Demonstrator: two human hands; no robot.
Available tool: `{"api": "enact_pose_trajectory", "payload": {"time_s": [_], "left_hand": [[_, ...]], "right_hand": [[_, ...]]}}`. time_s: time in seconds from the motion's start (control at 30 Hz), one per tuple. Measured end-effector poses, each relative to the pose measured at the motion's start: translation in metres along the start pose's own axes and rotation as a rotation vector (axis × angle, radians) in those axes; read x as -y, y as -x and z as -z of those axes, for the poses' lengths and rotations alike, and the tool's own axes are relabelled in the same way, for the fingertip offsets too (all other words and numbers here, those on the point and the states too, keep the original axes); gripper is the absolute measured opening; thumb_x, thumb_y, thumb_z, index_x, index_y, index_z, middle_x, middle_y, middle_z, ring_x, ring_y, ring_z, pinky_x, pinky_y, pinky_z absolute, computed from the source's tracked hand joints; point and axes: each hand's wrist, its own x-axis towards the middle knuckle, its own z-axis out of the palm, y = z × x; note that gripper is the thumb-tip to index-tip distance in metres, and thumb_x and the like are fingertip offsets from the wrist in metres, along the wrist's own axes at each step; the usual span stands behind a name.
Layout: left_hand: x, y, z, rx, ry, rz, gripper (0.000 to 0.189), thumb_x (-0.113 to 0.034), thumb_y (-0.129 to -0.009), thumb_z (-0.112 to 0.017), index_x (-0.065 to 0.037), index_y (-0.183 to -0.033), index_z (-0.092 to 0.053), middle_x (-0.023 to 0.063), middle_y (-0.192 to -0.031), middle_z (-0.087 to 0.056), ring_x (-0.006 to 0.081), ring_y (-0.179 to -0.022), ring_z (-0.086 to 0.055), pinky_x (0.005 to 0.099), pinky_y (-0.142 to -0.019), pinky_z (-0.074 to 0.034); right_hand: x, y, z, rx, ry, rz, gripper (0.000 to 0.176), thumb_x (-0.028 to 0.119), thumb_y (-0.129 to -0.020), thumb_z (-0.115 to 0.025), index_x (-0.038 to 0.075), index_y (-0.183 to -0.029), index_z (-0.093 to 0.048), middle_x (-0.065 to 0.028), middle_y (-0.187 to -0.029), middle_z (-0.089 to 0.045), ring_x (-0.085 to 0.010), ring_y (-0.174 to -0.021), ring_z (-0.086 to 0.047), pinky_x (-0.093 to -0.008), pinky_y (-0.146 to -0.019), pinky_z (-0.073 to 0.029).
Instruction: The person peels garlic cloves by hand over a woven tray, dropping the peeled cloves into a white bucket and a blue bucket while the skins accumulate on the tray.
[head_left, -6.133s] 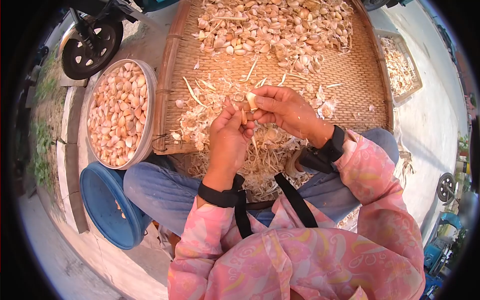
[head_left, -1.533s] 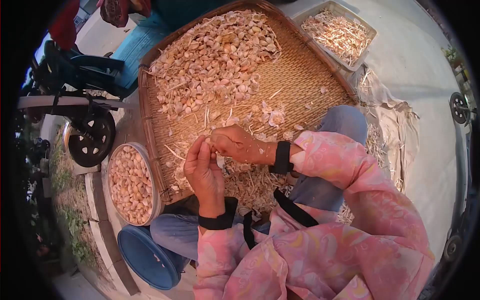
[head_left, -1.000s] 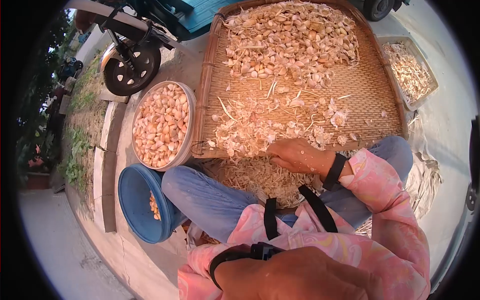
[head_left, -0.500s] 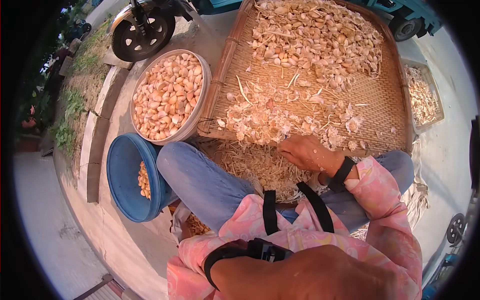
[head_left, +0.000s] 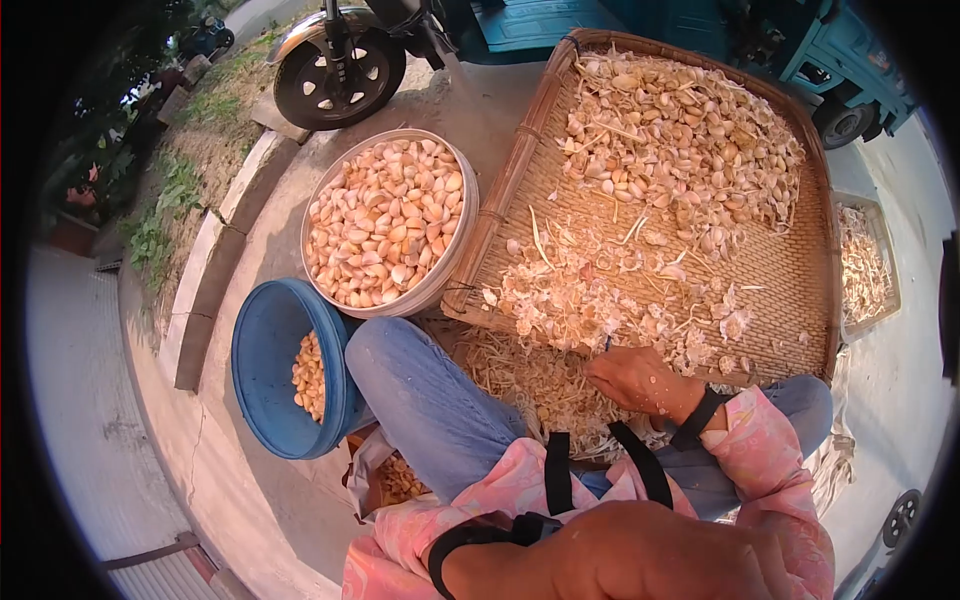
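Observation:
My right hand (head_left: 635,380) rests on a heap of garlic stems and skins (head_left: 520,375) in my lap, fingers curled, with a thin dark tip sticking out above the knuckles. My left hand (head_left: 620,555) is raised close to the camera at the bottom edge; only its back and a black wrist strap show, and the fingers are hidden. Just beyond my right hand lies a big woven tray (head_left: 500,190). It has loose skins (head_left: 590,295) at its near side and a pile of garlic cloves (head_left: 690,140) at its far side.
A white bucket (head_left: 468,215) full of peeled cloves stands left of the tray. A blue basin (head_left: 265,370) with a few cloves sits by my left knee. A scooter wheel (head_left: 335,75), a curb (head_left: 215,270) and a crate of scraps (head_left: 865,265) surround the spot.
My left hand has left the right one and risen up to the camera. My right hand has dropped onto the scraps in my lap. The view has swung left.

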Motion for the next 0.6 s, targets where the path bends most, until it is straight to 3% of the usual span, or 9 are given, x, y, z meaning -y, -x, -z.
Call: {"api": "enact_pose_trajectory", "payload": {"time_s": [0.1, 0.17, 0.27, 0.3, 0.37, 0.47, 0.53, 0.57, 0.6], "left_hand": [[-0.026, -0.012, 0.018, 0.147, -0.262, 0.028, 0.022, 0.009, -0.076, -0.062, 0.016, -0.095, -0.054, 0.0244, -0.084, -0.060, 0.0238, -0.071, -0.059, 0.0284, -0.058, -0.046], [-0.065, -0.012, 0.012, -0.005, -0.548, 0.113, 0.022, 0.002, -0.080, -0.059, 0.012, -0.099, -0.055, 0.0252, -0.092, -0.058, 0.0214, -0.074, -0.058, 0.0286, -0.064, -0.046], [-0.142, -0.042, 0.022, -0.442, -0.943, 0.068, 0.020, -0.005, -0.088, -0.050, 0.005, -0.105, -0.054, 0.0185, -0.097, -0.059, 0.0088, -0.072, -0.052, 0.0165, -0.065, -0.042], [-0.177, -0.050, 0.048, -0.515, -1.073, 0.049, 0.026, -0.006, -0.090, -0.048, 0.004, -0.113, -0.049, 0.0179, -0.107, -0.051, 0.0126, -0.077, -0.048, 0.0193, -0.065, -0.044], [-0.236, -0.062, 0.097, -0.718, -1.461, 0.003, 0.026, -0.008, -0.085, -0.056, 0.001, -0.109, -0.056, 0.0082, -0.097, -0.060, 0.0090, -0.076, -0.052, 0.0201, -0.067, -0.043], [-0.287, -0.054, 0.121, -1.011, -1.769, 0.194, 0.034, -0.013, -0.086, -0.055, -0.003, -0.118, -0.053, 0.0106, -0.110, -0.054, 0.0147, -0.095, -0.050, 0.0275, -0.081, -0.043], [-0.290, -0.031, 0.105, -0.898, -1.964, 0.142, 0.036, -0.017, -0.085, -0.055, -0.007, -0.120, -0.053, 0.0098, -0.113, -0.053, 0.0152, -0.101, -0.047, 0.0291, -0.085, -0.040], [-0.287, -0.018, 0.095, -0.888, -2.017, 0.054, 0.033, -0.015, -0.083, -0.059, -0.001, -0.113, -0.057, 0.0021, -0.090, -0.057, 0.0079, -0.074, -0.048, 0.0203, -0.066, -0.039], [-0.295, -0.001, 0.088, -0.905, -2.041, 0.052, 0.032, -0.014, -0.083, -0.058, 0.000, -0.112, -0.057, 0.0033, -0.091, -0.058, 0.0073, -0.076, -0.049, 0.0212, -0.067, -0.040]], "right_hand": [[-0.001, -0.003, 0.001, -0.005, -0.032, -0.005, 0.008, 0.013, -0.079, -0.057, 0.009, -0.086, -0.054, -0.0083, -0.069, -0.055, -0.0291, -0.068, -0.058, -0.0387, -0.057, -0.047], [0.000, -0.004, 0.000, 0.003, -0.065, -0.020, 0.009, 0.013, -0.079, -0.056, 0.010, -0.088, -0.055, -0.0085, -0.071, -0.056, -0.0291, -0.069, -0.059, -0.0390, -0.058, -0.047], [0.001, -0.003, 0.002, 0.054, -0.029, -0.052, 0.011, 0.013, -0.079, -0.056, 0.010, -0.090, -0.057, -0.0088, -0.075, -0.059, -0.0287, -0.072, -0.059, -0.0396, -0.060, -0.047], [0.000, -0.002, 0.000, 0.058, -0.032, -0.052, 0.010, 0.013, -0.079, -0.057, 0.010, -0.089, -0.057, -0.0090, -0.075, -0.058, -0.0287, -0.072, -0.058, -0.0396, -0.061, -0.047], [0.002, -0.001, -0.002, 0.073, -0.031, -0.043, 0.009, 0.012, -0.079, -0.057, 0.009, -0.088, -0.057, -0.0092, -0.076, -0.058, -0.0288, -0.071, -0.058, -0.0395, -0.062, -0.047], [0.004, -0.004, 0.002, 0.074, -0.020, -0.028, 0.009, 0.011, -0.079, -0.057, 0.008, -0.088, -0.058, -0.0091, -0.076, -0.058, -0.0290, -0.071, -0.058, -0.0387, -0.061, -0.047], [0.006, -0.003, 0.006, 0.044, -0.027, -0.059, 0.009, 0.011, -0.079, -0.057, 0.008, -0.088, -0.058, -0.0086, -0.076, -0.058, -0.0291, -0.071, -0.058, -0.0379, -0.061, -0.047], [-0.005, 0.002, -0.001, 0.030, -0.033, -0.063, 0.012, 0.014, -0.079, -0.056, 0.010, -0.091, -0.057, -0.0078, -0.076, -0.058, -0.0270, -0.075, -0.059, -0.0375, -0.061, -0.048], [-0.005, 0.002, 0.006, 0.012, -0.026, -0.038, 0.013, 0.014, -0.079, -0.056, 0.010, -0.092, -0.058, -0.0083, -0.078, -0.058, -0.0269, -0.076, -0.059, -0.0369, -0.062, -0.048]]}}
